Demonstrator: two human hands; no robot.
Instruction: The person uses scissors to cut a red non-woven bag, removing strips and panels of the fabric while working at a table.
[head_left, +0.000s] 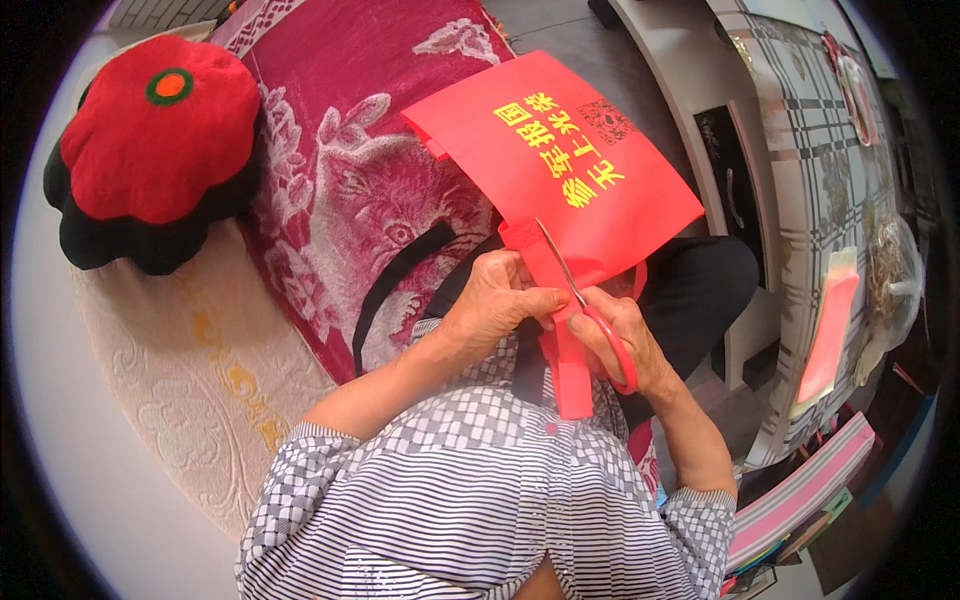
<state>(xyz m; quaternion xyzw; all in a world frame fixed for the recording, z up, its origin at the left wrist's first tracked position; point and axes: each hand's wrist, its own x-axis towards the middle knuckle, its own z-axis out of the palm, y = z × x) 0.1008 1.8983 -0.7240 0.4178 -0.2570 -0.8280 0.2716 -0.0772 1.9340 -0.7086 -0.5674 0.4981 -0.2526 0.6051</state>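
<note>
A red fabric bag (480, 139) with yellow writing and a printed code lies spread across my lap. My left hand (502, 296) pinches the bag's edge, where a red strip (574, 382) hangs down towards my shirt. My right hand (626, 330) grips scissors (619, 356) with red handles, and their metal blades point up and away along the strip. Just how far the blades are apart is hard to see. A black strap (397, 270) lies to the left of my left hand.
Under my legs is a magenta patterned blanket (337, 67). A red and black flower-shaped cushion (161, 135) rests on the cream cover (172, 360) at left. At right stands a table with a checked cloth (799, 165), bearing a pink packet (829, 330) and a clear plastic bag (896, 277).
</note>
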